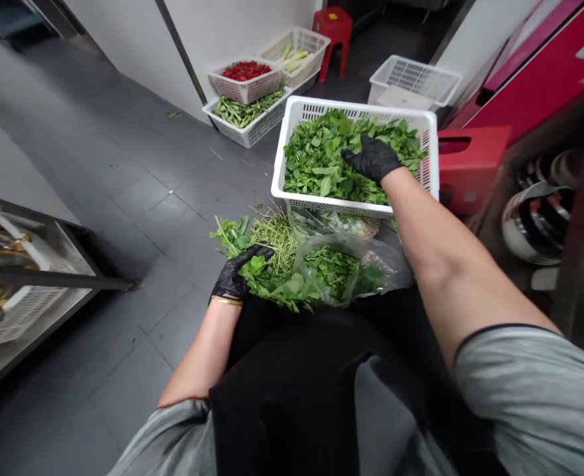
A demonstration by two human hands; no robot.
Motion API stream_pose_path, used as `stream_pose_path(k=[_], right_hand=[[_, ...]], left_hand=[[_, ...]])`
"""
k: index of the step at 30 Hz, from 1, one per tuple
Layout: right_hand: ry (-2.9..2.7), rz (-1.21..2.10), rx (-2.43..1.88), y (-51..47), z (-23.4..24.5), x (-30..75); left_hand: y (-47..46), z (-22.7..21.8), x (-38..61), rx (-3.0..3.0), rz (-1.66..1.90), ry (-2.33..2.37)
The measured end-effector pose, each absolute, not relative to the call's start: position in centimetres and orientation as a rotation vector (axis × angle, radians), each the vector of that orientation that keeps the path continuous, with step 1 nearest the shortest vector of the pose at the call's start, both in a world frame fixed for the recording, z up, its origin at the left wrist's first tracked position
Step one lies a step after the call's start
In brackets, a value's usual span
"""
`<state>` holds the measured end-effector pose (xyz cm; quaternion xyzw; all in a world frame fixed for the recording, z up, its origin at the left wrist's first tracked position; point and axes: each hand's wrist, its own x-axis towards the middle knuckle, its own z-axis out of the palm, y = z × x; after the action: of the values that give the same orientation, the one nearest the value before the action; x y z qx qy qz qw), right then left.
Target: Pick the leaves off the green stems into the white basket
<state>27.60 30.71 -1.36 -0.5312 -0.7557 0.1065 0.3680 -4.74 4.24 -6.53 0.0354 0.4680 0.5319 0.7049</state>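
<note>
My left hand, in a black glove, is closed around a bunch of leafy greens whose leaves spread over my lap. Just beyond it lies a heap of thin green stems. A clear plastic bag with more greens rests beside the bunch, to its right. My right hand, also gloved in black, reaches over the white basket and touches the picked leaves that fill it. Its thumb and fingers are apart, and I see nothing held between them.
A red stool stands right of the basket. Against the wall are baskets of red chillies, cut green vegetables and pale stalks. Another white basket and a red stool stand farther back. A metal rack is at left.
</note>
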Motion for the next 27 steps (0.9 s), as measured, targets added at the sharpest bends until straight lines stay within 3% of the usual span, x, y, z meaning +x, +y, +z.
stream_pose_path(k=[3,6,11,13,18,23,27], right_hand=[[-1.868,0.152,-1.517,31.0,-0.4,26.2],[-1.799,0.184,-1.375,26.3,0.0,22.5],[-2.188,1.076,-1.068,15.1,-3.1,14.7],[-2.229,1.269,-1.088,12.8,-5.0,12.9],[-2.061,1.330,-1.297,13.8,-6.5,13.5],[-2.248,0.877,-1.391,13.1,-3.1,14.0],[-1.911,1.241,-1.112,9.7,-0.3,11.6]], left_hand=[[4.4,-6.4,-5.2,0.084,1.151,1.051],[4.7,-6.4,-5.9,0.166,1.139,1.004],[4.8,-6.7,-5.7,0.277,1.088,0.947],[4.5,-6.7,-5.4,0.276,1.083,0.957],[3.0,-5.9,-5.8,0.369,1.088,0.926],[1.9,-5.7,-5.3,0.436,1.214,1.060],[1.6,-5.9,-3.0,0.490,1.311,1.161]])
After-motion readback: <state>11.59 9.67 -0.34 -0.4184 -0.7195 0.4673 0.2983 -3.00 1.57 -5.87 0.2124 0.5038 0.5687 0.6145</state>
